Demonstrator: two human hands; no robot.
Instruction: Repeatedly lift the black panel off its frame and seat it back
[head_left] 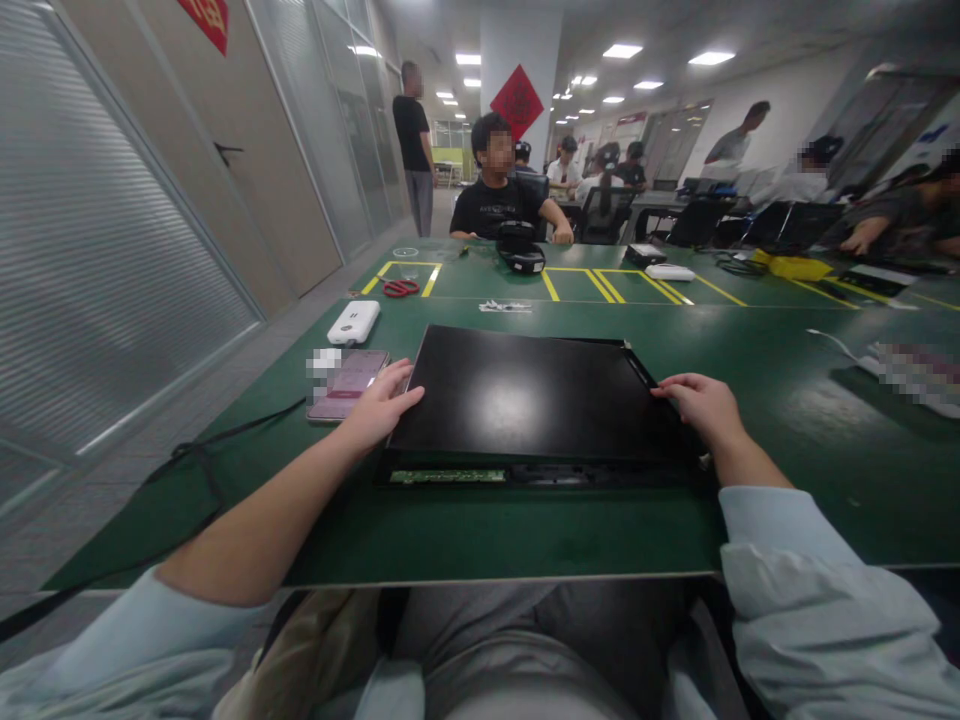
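Note:
A flat black panel (517, 395) lies slightly askew over a black frame (600, 476) on the green table (480, 540). Along the frame's near edge a narrow green circuit board (448, 477) shows. My left hand (386, 400) grips the panel's left edge, thumb on top and fingers at the side. At the right, my right hand (697, 400) pinches the frame's right edge between thumb and fingers, close to the panel's side.
Left of the panel lie a phone (349, 385) and a white power bank (354, 322). Beyond are red scissors (400, 288), a black headset (521, 250) and yellow tape marks. A person (499, 195) sits across the table. A black strap (247, 432) crosses the left side.

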